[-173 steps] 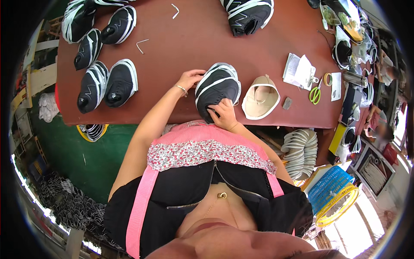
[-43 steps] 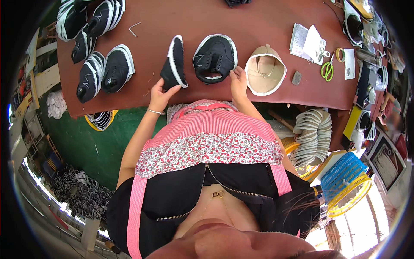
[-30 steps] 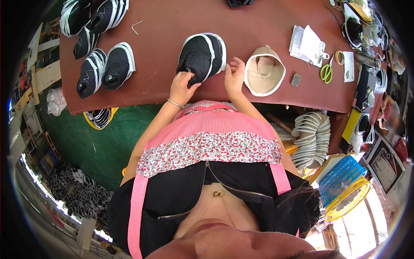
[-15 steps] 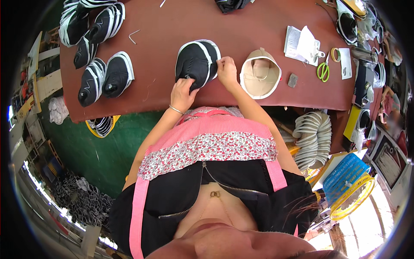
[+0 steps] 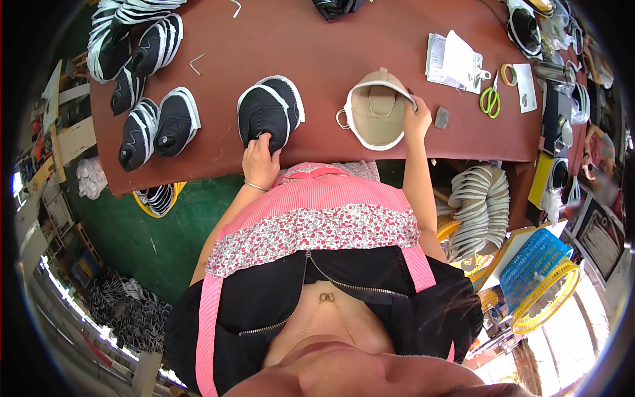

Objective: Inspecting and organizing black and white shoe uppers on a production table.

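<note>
A pair of black shoe uppers (image 5: 261, 112) with white edging rests on the brown table in front of me. My left hand (image 5: 260, 165) is at their near end, its fingers closed on the black material. To the right sits a hollow beige piece (image 5: 378, 129), like a tub, with a white rim and a loop at its left side. My right hand (image 5: 417, 124) has its fingers closed at the right rim of this piece. A small dark thing shows at those fingertips; what it is I cannot make out.
More black shoe uppers (image 5: 176, 122) stand at the table's left. Right of me lie a grey block (image 5: 442, 118), green-handled scissors (image 5: 489, 102), a tape roll (image 5: 508, 74) and a clipboard with papers (image 5: 456, 63). White ring-shaped strips (image 5: 479, 208) hang below the right edge.
My right hand has left the shoe uppers and moved right to the beige piece's rim. The uppers have shifted left with my left hand on them. The beige piece sits slightly further left.
</note>
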